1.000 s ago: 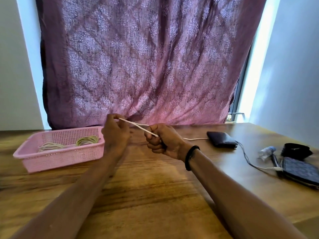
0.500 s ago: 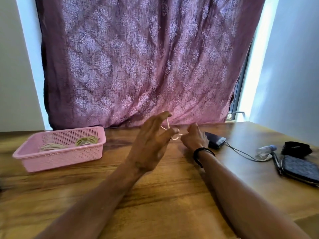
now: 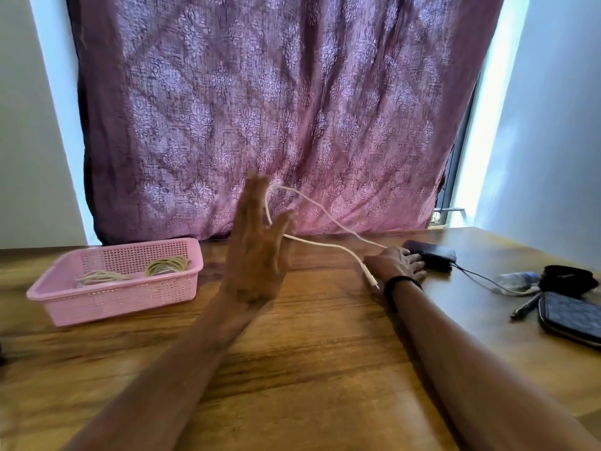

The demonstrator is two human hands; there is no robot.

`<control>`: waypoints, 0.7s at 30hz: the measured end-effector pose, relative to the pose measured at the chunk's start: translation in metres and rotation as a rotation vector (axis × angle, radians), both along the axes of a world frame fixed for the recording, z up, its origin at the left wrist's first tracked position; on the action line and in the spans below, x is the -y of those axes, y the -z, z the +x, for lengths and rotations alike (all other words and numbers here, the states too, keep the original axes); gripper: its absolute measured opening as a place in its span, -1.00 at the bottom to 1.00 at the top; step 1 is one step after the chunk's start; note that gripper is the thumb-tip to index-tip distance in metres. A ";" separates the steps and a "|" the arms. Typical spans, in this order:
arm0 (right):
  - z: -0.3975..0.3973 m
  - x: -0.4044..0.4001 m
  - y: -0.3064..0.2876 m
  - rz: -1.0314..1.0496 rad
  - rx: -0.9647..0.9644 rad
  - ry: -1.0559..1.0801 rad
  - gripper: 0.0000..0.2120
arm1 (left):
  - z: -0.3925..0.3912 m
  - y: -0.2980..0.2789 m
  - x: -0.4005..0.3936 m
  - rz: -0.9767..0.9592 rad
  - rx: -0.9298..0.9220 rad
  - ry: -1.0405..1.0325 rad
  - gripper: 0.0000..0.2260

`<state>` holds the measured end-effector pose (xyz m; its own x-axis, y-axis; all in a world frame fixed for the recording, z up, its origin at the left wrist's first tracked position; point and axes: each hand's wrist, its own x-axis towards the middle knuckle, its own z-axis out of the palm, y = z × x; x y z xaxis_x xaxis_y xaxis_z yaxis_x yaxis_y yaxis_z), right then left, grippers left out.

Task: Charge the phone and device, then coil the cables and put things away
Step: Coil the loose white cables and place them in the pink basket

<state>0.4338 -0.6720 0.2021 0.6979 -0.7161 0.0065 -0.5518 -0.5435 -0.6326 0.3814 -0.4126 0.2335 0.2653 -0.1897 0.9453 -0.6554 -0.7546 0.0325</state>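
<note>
My left hand [image 3: 257,249] is raised upright over the table's middle, blurred, with its fingers straight. A white cable [image 3: 325,245] hangs over it between the thumb and fingers. One strand runs down to the dark power bank [image 3: 437,255] at the back right. The other strand ends in a free plug beside my right wrist. My right hand [image 3: 398,263] lies flat on the table, fingertips touching the power bank's near end. A thin black cable [image 3: 478,278] leads from the power bank toward the phone [image 3: 572,317] at the right edge.
A pink plastic basket [image 3: 113,301] stands at the back left with two coiled cables [image 3: 166,265] in it. At the far right lie a small clear bottle [image 3: 517,277], a black band [image 3: 567,276] and a dark pen [image 3: 525,309]. A purple curtain hangs behind the wooden table.
My hands have moved apart. The left rose and opened with the white cable draped over it. The right dropped to the table and reached the power bank.
</note>
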 end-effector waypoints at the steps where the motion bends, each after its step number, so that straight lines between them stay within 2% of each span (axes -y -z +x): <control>1: 0.002 0.002 0.000 0.014 -0.001 0.001 -0.01 | 0.000 -0.005 -0.006 -0.104 -0.005 0.004 -0.76; 3: 0.004 0.005 0.000 0.016 -0.021 -0.008 -0.02 | 0.001 -0.018 -0.022 -0.349 -0.058 -0.006 -0.75; 5: 0.005 0.003 0.002 -0.015 -0.046 -0.013 -0.05 | 0.011 -0.023 -0.037 -0.496 -0.036 -0.187 -0.69; 7: 0.001 -0.003 0.004 -0.135 -0.061 -0.043 -0.23 | 0.016 -0.022 -0.051 -0.444 -0.118 -0.354 -0.52; 9: -0.002 -0.012 0.004 -0.278 -0.022 -0.170 -0.45 | 0.016 -0.020 -0.048 -0.480 -0.320 -0.137 -0.23; 12: 0.000 -0.020 0.006 -0.385 0.023 -0.413 -0.57 | -0.002 -0.023 -0.018 -0.791 -0.414 0.419 -0.33; 13: 0.001 -0.020 0.007 -0.404 0.019 -0.448 -0.60 | -0.007 -0.025 -0.011 -0.887 -0.461 0.533 -0.34; 16: 0.000 -0.020 0.006 -0.421 0.015 -0.443 -0.65 | -0.009 -0.030 -0.010 -0.988 -0.531 0.655 -0.27; 18: 0.000 -0.014 0.008 -0.402 0.058 -0.396 -0.70 | -0.008 -0.035 -0.015 -1.062 -0.505 0.693 -0.27; 20: 0.001 -0.010 0.007 -0.306 0.181 -0.325 -0.73 | -0.010 -0.042 -0.019 -1.190 -0.457 0.734 -0.28; 21: 0.003 -0.008 0.004 -0.194 0.274 -0.280 -0.71 | -0.010 -0.047 -0.020 -1.261 -0.424 0.760 -0.28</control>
<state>0.4369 -0.6636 0.1976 0.8187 -0.4666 0.3347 -0.1918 -0.7716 -0.6064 0.3712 -0.3922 0.2801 0.7627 0.4419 0.4722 -0.6395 0.4059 0.6529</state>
